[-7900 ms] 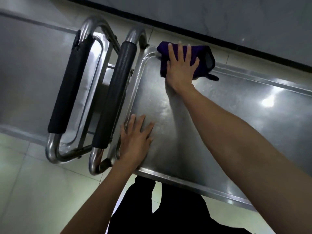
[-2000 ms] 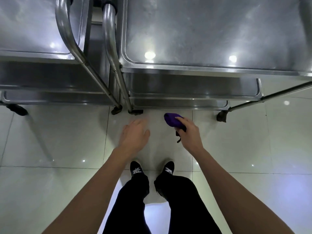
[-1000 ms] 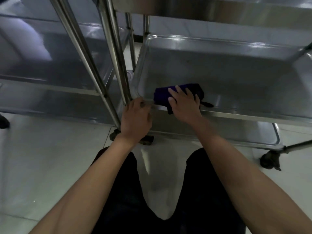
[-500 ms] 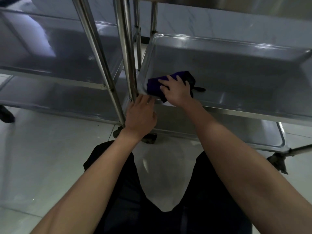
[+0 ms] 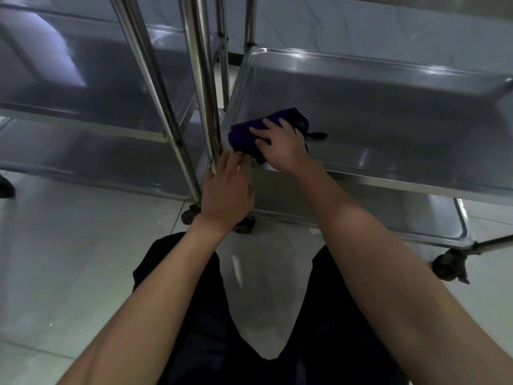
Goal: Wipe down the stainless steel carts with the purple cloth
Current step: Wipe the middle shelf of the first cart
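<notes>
Cloth flat under your right hand, near corner of the cart's middle shelf.
Fingers spread, pressing it; left hand loosely open beside, bracing the rim. I'd sweep away in long overlapping passes, keep pressure even.

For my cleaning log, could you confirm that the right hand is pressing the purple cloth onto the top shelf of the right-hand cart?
Not quite: the head view shows the right hand pressing the purple cloth onto the middle shelf of the right-hand cart, not the top one.
</notes>
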